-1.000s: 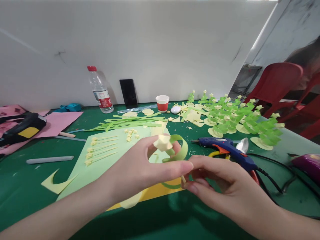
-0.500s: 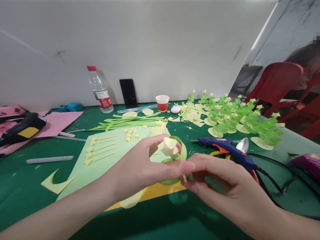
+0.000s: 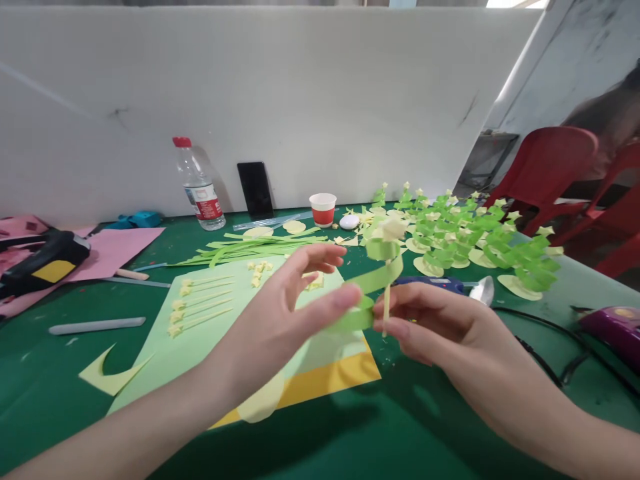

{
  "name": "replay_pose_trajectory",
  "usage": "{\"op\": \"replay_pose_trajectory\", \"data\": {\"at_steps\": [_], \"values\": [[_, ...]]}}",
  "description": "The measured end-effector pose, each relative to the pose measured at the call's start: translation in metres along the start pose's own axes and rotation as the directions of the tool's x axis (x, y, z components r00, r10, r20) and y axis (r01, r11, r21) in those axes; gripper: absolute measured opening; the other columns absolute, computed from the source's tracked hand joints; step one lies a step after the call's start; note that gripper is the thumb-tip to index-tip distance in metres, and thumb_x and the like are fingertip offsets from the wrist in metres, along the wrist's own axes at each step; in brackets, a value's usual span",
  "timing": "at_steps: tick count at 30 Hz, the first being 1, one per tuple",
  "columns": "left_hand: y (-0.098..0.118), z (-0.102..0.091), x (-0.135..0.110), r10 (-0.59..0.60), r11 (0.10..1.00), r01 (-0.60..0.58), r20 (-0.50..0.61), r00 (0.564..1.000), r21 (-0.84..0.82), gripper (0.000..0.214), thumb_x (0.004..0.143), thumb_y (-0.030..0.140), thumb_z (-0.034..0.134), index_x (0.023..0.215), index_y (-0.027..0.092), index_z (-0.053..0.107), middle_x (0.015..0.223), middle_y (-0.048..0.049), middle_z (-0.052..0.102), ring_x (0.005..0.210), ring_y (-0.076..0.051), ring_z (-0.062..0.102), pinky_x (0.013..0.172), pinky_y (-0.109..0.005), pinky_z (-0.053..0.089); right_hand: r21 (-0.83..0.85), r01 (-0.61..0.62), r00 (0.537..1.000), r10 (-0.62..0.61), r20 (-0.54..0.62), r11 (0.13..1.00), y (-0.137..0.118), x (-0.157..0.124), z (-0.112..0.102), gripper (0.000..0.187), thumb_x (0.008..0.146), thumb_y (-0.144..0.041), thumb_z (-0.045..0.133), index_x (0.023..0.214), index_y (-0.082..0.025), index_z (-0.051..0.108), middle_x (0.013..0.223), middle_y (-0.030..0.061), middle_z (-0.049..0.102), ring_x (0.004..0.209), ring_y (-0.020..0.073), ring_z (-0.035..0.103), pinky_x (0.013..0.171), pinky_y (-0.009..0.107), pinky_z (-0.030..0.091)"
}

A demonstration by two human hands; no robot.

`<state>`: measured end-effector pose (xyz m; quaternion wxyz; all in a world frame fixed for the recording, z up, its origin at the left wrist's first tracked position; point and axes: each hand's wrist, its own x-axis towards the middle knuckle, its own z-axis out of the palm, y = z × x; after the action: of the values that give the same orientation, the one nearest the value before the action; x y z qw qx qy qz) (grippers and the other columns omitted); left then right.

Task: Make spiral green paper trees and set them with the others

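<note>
My right hand pinches a thin pale paper stem upright between thumb and fingertips. A pale yellow paper star, blurred, tops the stem. Around the stem coils a light green paper strip, with a loop reaching left. My left hand is open beside that loop, thumb and fingers apart. Its thumb tip overlaps the loop; whether they touch I cannot tell. Below and left, a light green sheet bears several star-topped stems in a row and small loose stars.
Finished-looking spiral paper plants on round bases stand at the back right. A blue glue gun lies partly behind my right hand, its cable to the right. Along the back are a bottle, a phone, a paper cup and green strips.
My left hand has let go of the stem and moved a little left. The star-topped stem now stands higher and further right in my right hand, its green coil loosened and spread.
</note>
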<state>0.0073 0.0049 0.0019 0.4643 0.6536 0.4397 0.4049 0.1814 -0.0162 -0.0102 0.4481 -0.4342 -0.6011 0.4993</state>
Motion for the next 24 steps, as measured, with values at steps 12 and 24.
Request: {"op": "replay_pose_trajectory", "data": {"at_steps": [12,24], "values": [[-0.001,0.008,0.002,0.099,0.933,-0.103,0.029,0.995,0.344,0.017,0.081,0.038,0.05,0.093,0.026,0.055,0.103,0.001,0.057,0.102,-0.019,0.049,0.086,-0.029,0.038,0.287,-0.137,0.985,0.162,-0.062,0.948,-0.005,0.002,-0.005,0.015,0.067,-0.034,0.068,0.065,-0.021,0.061,0.064,-0.003,0.049,0.049,0.0042,0.033,0.042,0.013,0.03],[-0.005,0.011,0.004,0.225,0.851,-0.285,0.185,0.957,0.442,0.012,0.076,0.029,0.059,0.065,0.024,0.061,0.07,0.0045,0.062,0.072,-0.014,0.055,0.106,-0.037,0.015,0.284,-0.161,0.982,0.181,-0.045,0.945,0.003,0.009,-0.006,0.008,0.059,-0.025,0.074,0.063,-0.024,0.067,0.073,-0.0027,0.058,0.067,0.0071,0.049,0.058,0.013,0.04]]}}
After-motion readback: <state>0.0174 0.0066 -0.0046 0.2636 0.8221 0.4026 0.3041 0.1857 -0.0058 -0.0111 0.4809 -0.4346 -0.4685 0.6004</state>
